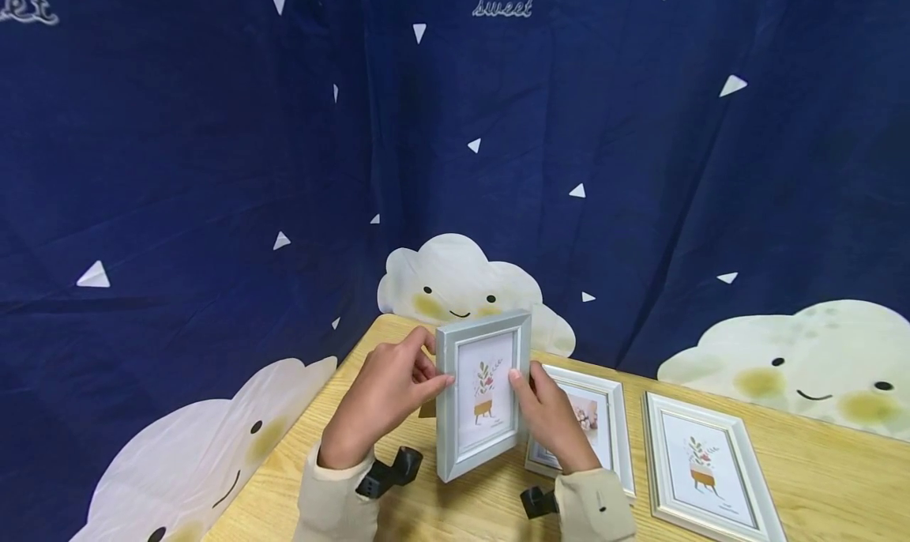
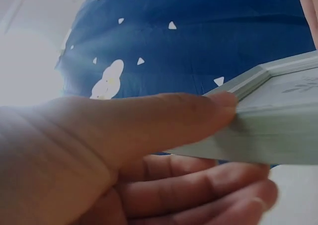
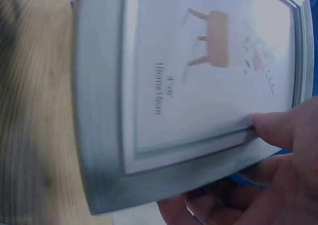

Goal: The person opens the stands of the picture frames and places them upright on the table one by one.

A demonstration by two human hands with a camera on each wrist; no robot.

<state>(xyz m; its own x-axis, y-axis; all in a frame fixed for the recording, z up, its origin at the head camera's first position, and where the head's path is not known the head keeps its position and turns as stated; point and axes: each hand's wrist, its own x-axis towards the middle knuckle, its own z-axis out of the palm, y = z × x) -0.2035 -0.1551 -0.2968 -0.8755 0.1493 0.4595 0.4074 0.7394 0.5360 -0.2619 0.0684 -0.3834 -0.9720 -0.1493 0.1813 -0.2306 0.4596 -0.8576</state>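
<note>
A pale grey-green picture frame [image 1: 446, 415] stands upright between both hands, its front with a potted-plant print facing me. My left hand [image 1: 384, 392] pinches its left side, the thumb on the edge and the fingers behind. In the left wrist view, that thumb [image 2: 174, 115] lies along the frame's side. My right hand [image 1: 558, 415] grips the opposite side. Its thumb presses on the front, as the right wrist view shows, with the other fingers [image 3: 218, 200] behind. A small brown piece [image 1: 427, 409] shows behind the frame. Whether the lower edge touches the table cannot be told.
On the wooden table [image 1: 817, 447] two more frames lie face up to the right: a silvery-white one [image 1: 617, 423] partly covered by my right hand, and another white one [image 1: 657, 463] with a plant print. A dark blue cloud-patterned curtain [image 1: 604, 131] encloses the table's back and left.
</note>
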